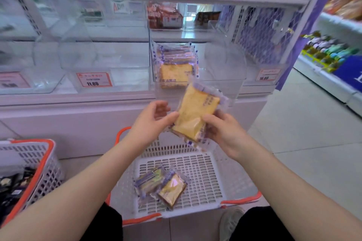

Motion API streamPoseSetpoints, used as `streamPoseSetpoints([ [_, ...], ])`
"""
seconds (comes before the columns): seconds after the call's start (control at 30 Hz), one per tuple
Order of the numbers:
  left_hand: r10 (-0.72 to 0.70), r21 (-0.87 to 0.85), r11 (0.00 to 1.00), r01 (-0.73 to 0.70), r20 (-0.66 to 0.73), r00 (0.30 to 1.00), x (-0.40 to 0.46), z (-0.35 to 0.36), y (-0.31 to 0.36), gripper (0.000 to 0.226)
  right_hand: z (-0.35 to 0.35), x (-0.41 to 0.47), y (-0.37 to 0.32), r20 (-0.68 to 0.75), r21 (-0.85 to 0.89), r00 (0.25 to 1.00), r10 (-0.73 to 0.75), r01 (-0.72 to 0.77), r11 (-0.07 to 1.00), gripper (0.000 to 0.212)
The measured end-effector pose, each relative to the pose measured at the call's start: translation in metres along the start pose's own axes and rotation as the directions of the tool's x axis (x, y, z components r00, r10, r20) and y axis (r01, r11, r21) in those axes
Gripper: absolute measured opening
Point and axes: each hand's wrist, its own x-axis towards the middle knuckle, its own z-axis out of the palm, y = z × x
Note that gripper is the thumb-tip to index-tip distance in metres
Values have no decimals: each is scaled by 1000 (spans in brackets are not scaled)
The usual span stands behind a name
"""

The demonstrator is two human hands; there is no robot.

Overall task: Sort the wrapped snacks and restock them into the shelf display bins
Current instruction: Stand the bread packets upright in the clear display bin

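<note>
Both hands hold one wrapped yellow cake snack [193, 111] above a white basket [233, 172]. My right hand [223, 133] grips its lower right edge, and my left hand [150, 121] pinches its left edge with the thumb. Two more wrapped snacks [162, 186] lie on the basket floor at the left. Straight ahead, a clear shelf bin [221, 68] holds several of the same yellow snacks [175, 68] stacked upright at its left side.
A second white basket with an orange rim [35, 164] stands at the lower left with dark wrapped snacks inside. Clear bins [109, 60] with price tags line the shelf to the left. A side shelf of goods [333, 53] runs along the right aisle.
</note>
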Motion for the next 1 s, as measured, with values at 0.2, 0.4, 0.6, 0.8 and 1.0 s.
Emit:
streamPoseSetpoints([
  [0.2, -196, -543, 795, 268, 187, 962, 3, 0, -1, 25, 18, 8, 7, 27, 508, 993, 116, -114, 854, 18],
  [0.4, -173, -566, 802, 189, 82, 982, 8, -5, 2, 35, 29, 11, 5, 77, 410, 992, 95, -119, 904, 46],
  [0.6, -84, -474, 877, 76, 5, 996, 14, -35, 3, 50, -1, 15, -20, -28, -97, 997, -71, 68, 993, 13],
  [0.8, -31, -386, 922, -34, -159, 987, 15, -34, 0, 36, 6, 18, -11, -35, -227, 999, -29, 20, 974, 9],
  [1.0, -64, -404, 912, -72, -314, 947, 17, -33, 0, 21, 14, 19, -6, -54, -235, 997, -58, 44, 971, 19],
])
